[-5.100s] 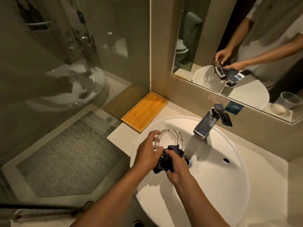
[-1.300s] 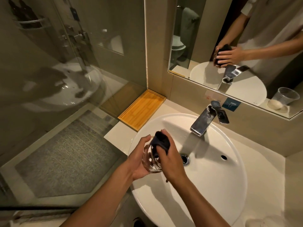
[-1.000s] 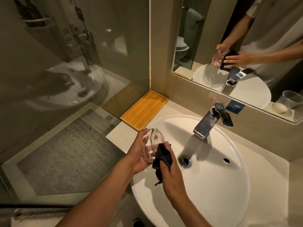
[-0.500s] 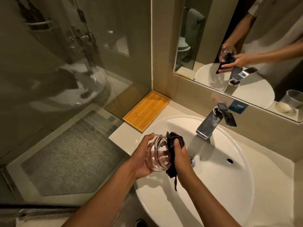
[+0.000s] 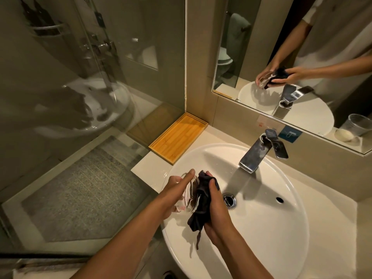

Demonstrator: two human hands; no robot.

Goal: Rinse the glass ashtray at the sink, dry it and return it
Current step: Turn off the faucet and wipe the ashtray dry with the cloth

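My left hand (image 5: 174,190) grips a clear glass ashtray (image 5: 188,195), held on edge over the left rim of the white sink (image 5: 281,228). Most of the ashtray is hidden between my two hands. My right hand (image 5: 216,210) presses a dark cloth (image 5: 201,206) against the ashtray's right face; a loose tail of cloth hangs down into the basin. The chrome tap (image 5: 255,156) at the back of the sink shows no running water.
A bamboo tray (image 5: 179,137) lies on the counter left of the sink, against the wall. The drain (image 5: 229,200) sits just right of my hands. A mirror (image 5: 302,57) hangs above the tap. A glass shower screen (image 5: 90,97) stands at left.
The ashtray has tipped further on edge and dropped slightly. My right hand has shifted the cloth over its face, and more cloth now hangs below.
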